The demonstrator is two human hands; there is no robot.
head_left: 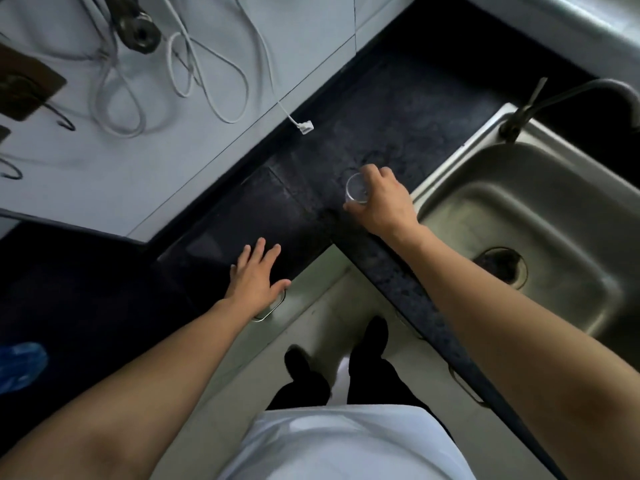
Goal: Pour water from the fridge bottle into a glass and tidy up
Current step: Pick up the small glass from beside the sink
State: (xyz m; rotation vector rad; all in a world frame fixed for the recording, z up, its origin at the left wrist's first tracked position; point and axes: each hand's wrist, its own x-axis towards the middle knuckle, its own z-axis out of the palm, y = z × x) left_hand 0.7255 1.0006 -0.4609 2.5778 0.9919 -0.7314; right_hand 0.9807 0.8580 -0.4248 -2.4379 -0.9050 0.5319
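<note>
A small clear glass [356, 189] stands upright on the dark stone counter [398, 109], just left of the sink. My right hand [382, 200] grips the glass from the right side, fingers curled round its wall. My left hand [256, 277] lies flat with straight fingers at the counter's inner corner edge, holding nothing. No bottle is in view.
A steel sink [526, 230] with a drain and a dark tap [554, 98] sits to the right. White cables [194, 71] hang on the tiled wall, one plug end [304, 127] dangling over the counter. A drawer handle [268, 311] is under my left hand. Blue plastic [20, 365] lies far left.
</note>
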